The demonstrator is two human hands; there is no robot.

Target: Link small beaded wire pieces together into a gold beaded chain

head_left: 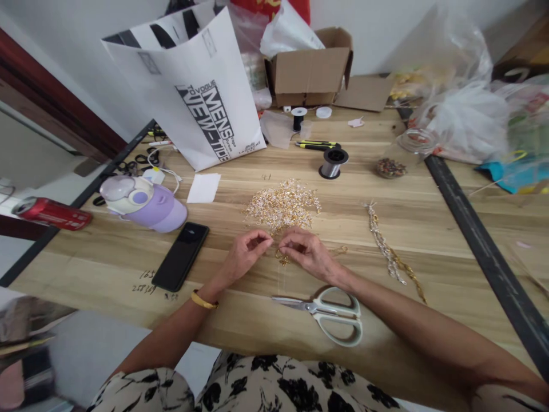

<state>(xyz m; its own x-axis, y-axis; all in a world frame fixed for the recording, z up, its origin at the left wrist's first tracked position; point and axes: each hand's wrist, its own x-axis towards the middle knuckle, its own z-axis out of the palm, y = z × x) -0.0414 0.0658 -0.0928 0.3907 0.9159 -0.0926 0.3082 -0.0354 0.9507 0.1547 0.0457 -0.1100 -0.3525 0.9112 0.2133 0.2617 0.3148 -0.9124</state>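
Note:
A loose pile of small gold and pale beads [283, 203] lies on the wooden table. At its near edge my left hand [247, 253] is closed in a pinch; whatever its fingertips hold is too small to make out. Close beside it, my right hand [309, 252] pinches too, with a gold beaded strand [282, 258] hanging at its fingertips. Part of a gold strand [339, 250] shows on the table beyond that hand. Scissors with pale handles [326, 313] lie in front of me, blades pointing left, slightly parted from both hands.
A black phone [180, 256], purple bottle [148, 200] and red can [54, 213] are at left. Behind the beads stand a wire spool [333, 162], a white paper bag [193, 91] and a cardboard box [311, 71]. Silver and gold chains [392, 252] and a jar [397, 160] are right.

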